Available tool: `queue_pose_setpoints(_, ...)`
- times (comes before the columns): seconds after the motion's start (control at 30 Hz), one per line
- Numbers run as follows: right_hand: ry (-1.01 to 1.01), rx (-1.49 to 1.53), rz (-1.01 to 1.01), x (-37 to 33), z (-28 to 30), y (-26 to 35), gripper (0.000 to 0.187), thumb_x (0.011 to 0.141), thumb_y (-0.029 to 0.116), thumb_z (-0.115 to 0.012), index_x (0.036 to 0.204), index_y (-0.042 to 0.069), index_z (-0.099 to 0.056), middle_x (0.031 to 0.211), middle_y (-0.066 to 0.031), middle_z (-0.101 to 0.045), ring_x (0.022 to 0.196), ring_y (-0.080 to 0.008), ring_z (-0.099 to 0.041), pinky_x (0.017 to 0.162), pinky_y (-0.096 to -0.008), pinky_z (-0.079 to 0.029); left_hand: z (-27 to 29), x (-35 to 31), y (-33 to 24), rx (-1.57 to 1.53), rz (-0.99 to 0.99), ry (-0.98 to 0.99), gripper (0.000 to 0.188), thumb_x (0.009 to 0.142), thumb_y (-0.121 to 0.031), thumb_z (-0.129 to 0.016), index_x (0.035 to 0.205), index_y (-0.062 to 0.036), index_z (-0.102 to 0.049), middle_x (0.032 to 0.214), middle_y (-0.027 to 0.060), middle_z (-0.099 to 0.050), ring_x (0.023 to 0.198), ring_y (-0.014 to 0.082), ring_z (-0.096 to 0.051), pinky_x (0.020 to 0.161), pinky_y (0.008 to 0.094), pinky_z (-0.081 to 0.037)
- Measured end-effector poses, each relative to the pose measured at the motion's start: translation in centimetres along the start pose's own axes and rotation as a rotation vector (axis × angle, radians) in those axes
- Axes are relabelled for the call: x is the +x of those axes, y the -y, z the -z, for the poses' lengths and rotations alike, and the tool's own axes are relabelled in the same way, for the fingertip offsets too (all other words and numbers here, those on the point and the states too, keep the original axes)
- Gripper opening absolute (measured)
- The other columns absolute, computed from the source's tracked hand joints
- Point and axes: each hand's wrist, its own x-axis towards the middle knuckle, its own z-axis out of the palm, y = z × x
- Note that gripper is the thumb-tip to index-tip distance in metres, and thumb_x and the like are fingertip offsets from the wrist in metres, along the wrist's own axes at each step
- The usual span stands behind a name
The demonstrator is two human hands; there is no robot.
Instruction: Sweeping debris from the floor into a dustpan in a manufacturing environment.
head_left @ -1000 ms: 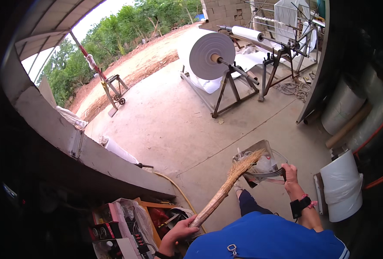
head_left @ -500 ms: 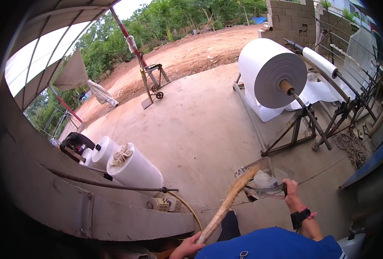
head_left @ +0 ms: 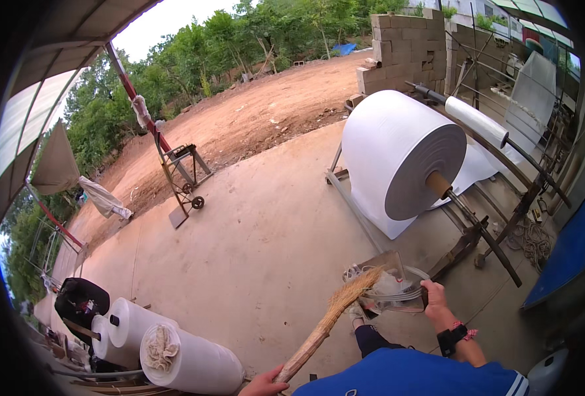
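My left hand (head_left: pixel 263 383) is closed around the lower end of a straw broom (head_left: pixel 319 330). The broom slants up and to the right, its bristles (head_left: pixel 357 288) resting over the left side of a dustpan (head_left: pixel 391 260). My right hand (head_left: pixel 436 303) grips the end of the dustpan's handle, made of curved grey bars (head_left: pixel 408 294). Clear plastic scraps and whitish strips (head_left: pixel 386 284) fill the pan, partly hidden by the bristles and bars. Whether the pan touches the floor I cannot tell. My foot (head_left: pixel 356 313) is just left of it.
Ahead on the right, a huge white roll (head_left: pixel 404 155) hangs on a metal stand with a protruding shaft (head_left: pixel 484 241). Smaller white rolls (head_left: pixel 196 356) stand at lower left near a black bin (head_left: pixel 81 303). A hand truck (head_left: pixel 183 181) stands farther off, and coiled rope (head_left: pixel 533 241) lies right.
The view has shifted as I moved forward and right. Broom and dustpan came along, now closer to the roll stand. Both hands keep their grips.
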Motion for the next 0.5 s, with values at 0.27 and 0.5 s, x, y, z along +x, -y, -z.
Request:
queue_pose_setpoints(0.27,0.1,-0.019,-0.113,23.0,-27.6,-1.4,0.015,0.068,0.015,-0.065,0.066,0.004,-0.054,0.06,-0.0038,-0.05,0.052,-0.0141,-0.049,0.048,-0.0284,-0.04,16.0,20.8,-5.4,-0.3,0.104,-0.146,0.056,0.074,-0.017,-0.061,0.127,-0.0055,-0.044,0.082,0.0052,-0.061,0.061,0.0115,-0.054,0.053,0.0266,-0.046)
queue_pose_setpoints(0.5,0.094,0.01,-0.162,39.7,-51.6,2.0,0.012,0.068,0.014,-0.064,0.069,0.006,-0.056,0.06,-0.0021,-0.052,0.053,-0.0139,-0.05,0.05,-0.0278,-0.041,34.7,36.4,-10.3,-0.219,0.117,-0.186,0.059,0.073,-0.017,-0.061,0.128,-0.0059,-0.043,0.085,0.0102,-0.063,0.067,0.0146,-0.058,0.059,0.0303,-0.049)
